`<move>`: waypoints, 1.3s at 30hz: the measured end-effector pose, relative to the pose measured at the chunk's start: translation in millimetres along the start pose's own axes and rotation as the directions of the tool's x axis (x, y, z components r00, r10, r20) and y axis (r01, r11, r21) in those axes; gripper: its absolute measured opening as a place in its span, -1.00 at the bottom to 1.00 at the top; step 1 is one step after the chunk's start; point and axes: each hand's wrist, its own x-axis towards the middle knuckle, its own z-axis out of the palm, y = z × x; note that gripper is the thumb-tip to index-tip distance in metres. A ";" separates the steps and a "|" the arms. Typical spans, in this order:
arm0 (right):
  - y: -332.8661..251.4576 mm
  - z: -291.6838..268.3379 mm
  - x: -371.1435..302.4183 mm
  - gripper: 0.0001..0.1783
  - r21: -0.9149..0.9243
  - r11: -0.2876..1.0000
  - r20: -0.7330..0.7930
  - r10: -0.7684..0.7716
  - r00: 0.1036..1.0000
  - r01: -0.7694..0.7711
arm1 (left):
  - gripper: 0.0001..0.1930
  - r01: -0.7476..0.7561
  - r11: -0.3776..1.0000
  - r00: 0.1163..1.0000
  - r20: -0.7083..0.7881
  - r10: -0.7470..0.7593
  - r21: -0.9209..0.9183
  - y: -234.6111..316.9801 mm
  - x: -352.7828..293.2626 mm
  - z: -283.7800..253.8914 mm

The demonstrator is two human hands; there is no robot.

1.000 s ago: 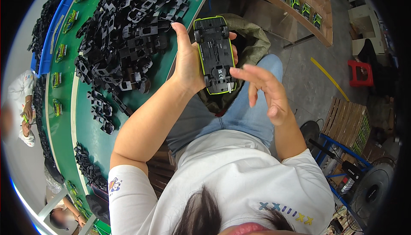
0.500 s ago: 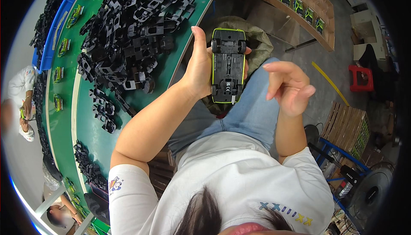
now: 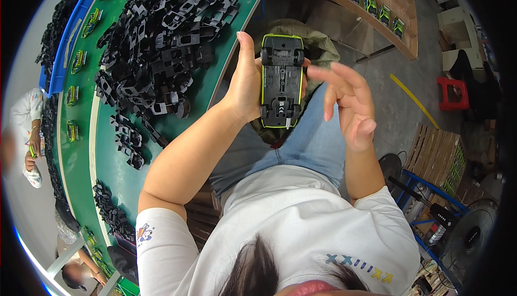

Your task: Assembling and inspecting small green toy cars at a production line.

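A toy car [image 3: 281, 83] with a black underside and a bright green rim lies belly up in my left hand [image 3: 246, 88]. My left palm and fingers wrap beneath and around it, and the thumb points up along its left side. To the car's right is my right hand [image 3: 350, 99], its fingers apart and slightly bent, holding nothing. Its fingertips come close to the car's right edge near the upper wheel; whether they touch, I cannot tell. A small pale rod-shaped part [image 3: 288, 122] shows at the car's lower end.
A big heap of black plastic frames [image 3: 167, 37] covers the green table [image 3: 218, 72] at left. Green toy cars [image 3: 72, 95] line the belt beyond it, where another person [image 3: 27, 113] works. At upper right, a wooden tray [image 3: 412, 48] holds more cars. A fan [image 3: 471, 237] stands lower right.
My right hand has moved left toward the car, and its fingers have spread. The car and my left hand have shifted slightly left.
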 end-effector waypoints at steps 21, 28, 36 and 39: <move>5.2 -10.4 -35.9 0.18 0.008 0.998 0.270 0.060 0.961 -0.064 | 0.10 0.005 0.986 0.999 -0.040 -0.012 -0.170 5.5 2.6 -6.1; 0.6 -14.7 -35.8 0.17 -0.069 0.981 0.320 0.192 0.928 -0.179 | 0.08 -0.025 0.989 1.000 -0.014 0.023 -0.148 2.8 3.9 -6.8; 2.1 -0.9 -30.8 -0.22 0.167 0.982 0.137 0.063 0.989 -0.086 | 0.08 -0.067 0.980 0.998 -0.020 0.064 -0.188 1.3 2.8 -8.3; 9.3 2.9 -37.6 -0.57 -0.028 0.995 -0.196 0.088 0.977 -0.096 | 0.07 -0.152 0.969 0.988 -0.025 0.151 -0.194 1.3 1.5 -8.2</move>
